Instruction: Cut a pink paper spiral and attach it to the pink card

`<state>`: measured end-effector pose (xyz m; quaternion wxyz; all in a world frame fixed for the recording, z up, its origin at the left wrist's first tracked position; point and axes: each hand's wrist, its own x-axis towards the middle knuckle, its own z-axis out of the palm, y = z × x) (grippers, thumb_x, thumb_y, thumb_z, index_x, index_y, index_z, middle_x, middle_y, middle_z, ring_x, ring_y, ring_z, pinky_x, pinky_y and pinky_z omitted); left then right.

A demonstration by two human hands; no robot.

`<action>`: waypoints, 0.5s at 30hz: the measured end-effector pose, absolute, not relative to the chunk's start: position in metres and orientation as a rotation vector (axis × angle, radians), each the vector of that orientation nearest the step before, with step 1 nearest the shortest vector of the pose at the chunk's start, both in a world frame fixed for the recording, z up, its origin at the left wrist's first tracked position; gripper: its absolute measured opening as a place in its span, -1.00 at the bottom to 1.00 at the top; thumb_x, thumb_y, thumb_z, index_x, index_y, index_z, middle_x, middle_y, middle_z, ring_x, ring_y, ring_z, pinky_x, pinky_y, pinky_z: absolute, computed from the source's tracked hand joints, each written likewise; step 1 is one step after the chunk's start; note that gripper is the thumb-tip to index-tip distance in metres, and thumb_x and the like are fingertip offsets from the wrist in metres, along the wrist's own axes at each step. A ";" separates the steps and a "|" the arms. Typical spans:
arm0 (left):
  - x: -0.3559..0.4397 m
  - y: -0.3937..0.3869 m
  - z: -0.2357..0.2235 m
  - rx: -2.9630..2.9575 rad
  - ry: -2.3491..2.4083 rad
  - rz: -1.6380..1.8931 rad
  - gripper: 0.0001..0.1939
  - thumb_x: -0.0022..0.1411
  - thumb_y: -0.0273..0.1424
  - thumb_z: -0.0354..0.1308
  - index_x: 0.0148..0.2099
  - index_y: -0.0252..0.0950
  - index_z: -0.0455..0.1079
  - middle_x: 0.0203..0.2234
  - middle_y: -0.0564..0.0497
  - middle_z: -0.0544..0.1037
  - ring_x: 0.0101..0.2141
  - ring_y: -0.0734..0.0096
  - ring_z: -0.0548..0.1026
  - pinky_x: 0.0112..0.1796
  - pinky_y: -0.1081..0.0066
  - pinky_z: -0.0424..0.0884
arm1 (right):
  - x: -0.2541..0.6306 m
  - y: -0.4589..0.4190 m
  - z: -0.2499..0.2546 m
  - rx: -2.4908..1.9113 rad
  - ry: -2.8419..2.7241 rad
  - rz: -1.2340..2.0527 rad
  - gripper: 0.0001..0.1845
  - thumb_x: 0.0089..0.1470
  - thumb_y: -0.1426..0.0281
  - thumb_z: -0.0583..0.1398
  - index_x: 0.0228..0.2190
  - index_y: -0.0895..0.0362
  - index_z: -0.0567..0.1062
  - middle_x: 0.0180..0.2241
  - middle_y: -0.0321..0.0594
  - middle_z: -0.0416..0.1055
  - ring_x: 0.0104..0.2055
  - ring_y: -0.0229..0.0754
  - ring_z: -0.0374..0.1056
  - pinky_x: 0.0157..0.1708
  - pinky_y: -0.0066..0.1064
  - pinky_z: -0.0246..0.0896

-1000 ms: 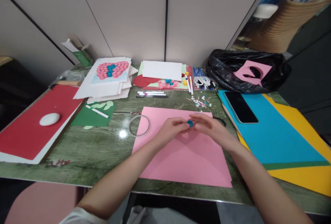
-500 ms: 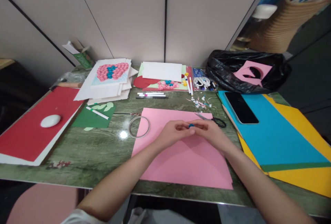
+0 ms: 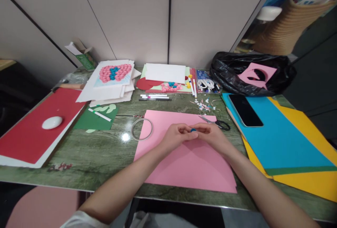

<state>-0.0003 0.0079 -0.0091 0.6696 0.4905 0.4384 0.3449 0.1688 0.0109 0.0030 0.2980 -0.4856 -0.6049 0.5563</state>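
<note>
Between the fingertips of my left hand (image 3: 177, 135) and my right hand (image 3: 210, 134) is a small blue paper ball (image 3: 193, 130), mostly covered by the fingers. Both hands are closed on it, above a sheet of pink paper (image 3: 184, 168). Just behind my right hand lie scissors (image 3: 223, 125) with black handles, partly on the pink paper. A roll of tape (image 3: 141, 139) overlaps the paper's left edge. Farther back sits a cluster of pink and blue paper balls (image 3: 171, 87), beside a white card (image 3: 165, 73).
At left are red paper (image 3: 39, 140) with a white mouse (image 3: 52, 122), green paper (image 3: 105, 124), and a butterfly picture (image 3: 114, 73). Paper scraps (image 3: 204, 105) lie mid-table. To the right are a phone (image 3: 246, 110), blue paper (image 3: 284, 143) and a black bag (image 3: 226, 70).
The fingertips have shifted slightly around the blue paper ball, which sits a touch left and lower. Everything else on the table stays in place.
</note>
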 end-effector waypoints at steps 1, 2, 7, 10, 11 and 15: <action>0.000 0.008 -0.010 1.102 0.988 0.777 -0.65 -0.13 -0.15 0.31 -0.45 -0.35 0.42 -0.67 0.15 0.27 -0.62 0.62 0.13 -0.56 0.50 0.00 | 0.169 0.011 0.003 -1.296 -1.605 1.475 -0.74 -0.09 0.26 0.25 -0.31 0.10 0.58 -0.31 -0.20 0.56 -0.24 -0.08 0.44 -0.20 -0.22 0.32; 0.000 0.008 -0.010 1.100 0.989 0.774 -0.65 -0.12 -0.15 0.31 -0.46 -0.35 0.41 -0.68 0.15 0.27 -0.62 0.62 0.13 -0.56 0.50 0.00 | 0.168 0.011 0.003 -1.303 -1.604 1.472 -0.73 -0.09 0.25 0.25 -0.32 0.10 0.58 -0.32 -0.21 0.56 -0.25 -0.08 0.44 -0.21 -0.22 0.32; 0.002 0.008 -0.008 1.091 0.994 0.780 -0.68 -0.11 -0.17 0.31 -0.46 -0.34 0.41 -0.69 0.17 0.27 -0.63 0.63 0.13 -0.55 0.50 0.00 | 0.169 0.010 0.002 -1.329 -1.547 1.475 -0.74 -0.11 0.26 0.26 -0.34 0.13 0.53 -0.38 -0.20 0.54 -0.28 -0.10 0.45 -0.24 -0.24 0.33; 0.002 0.007 -0.002 1.041 0.952 0.788 -0.71 -0.08 -0.21 0.30 -0.40 -0.34 0.44 -0.61 0.11 0.39 -0.56 0.58 0.27 -0.49 0.51 0.12 | 0.170 0.011 0.002 -1.306 -1.500 1.418 -0.75 -0.14 0.31 0.28 -0.35 0.12 0.44 -0.43 -0.25 0.51 -0.33 -0.16 0.45 -0.30 -0.32 0.32; 0.002 0.007 0.000 1.022 0.926 0.785 -0.71 -0.06 -0.22 0.29 -0.37 -0.34 0.46 -0.57 0.08 0.44 -0.51 0.54 0.33 -0.44 0.50 0.18 | 0.171 0.011 0.002 -1.281 -1.502 1.392 -0.76 -0.14 0.33 0.29 -0.36 0.12 0.41 -0.41 -0.25 0.50 -0.33 -0.17 0.44 -0.30 -0.34 0.32; 0.001 0.008 0.006 1.016 0.866 0.771 -0.72 0.00 -0.22 0.24 -0.33 -0.35 0.50 -0.48 -0.01 0.51 -0.40 0.44 0.41 -0.32 0.44 0.27 | 0.171 0.010 0.004 -1.218 -1.589 1.225 -0.83 -0.10 0.32 0.27 -0.43 0.13 0.42 -0.24 -0.14 0.46 -0.19 -0.15 0.42 -0.21 -0.31 0.32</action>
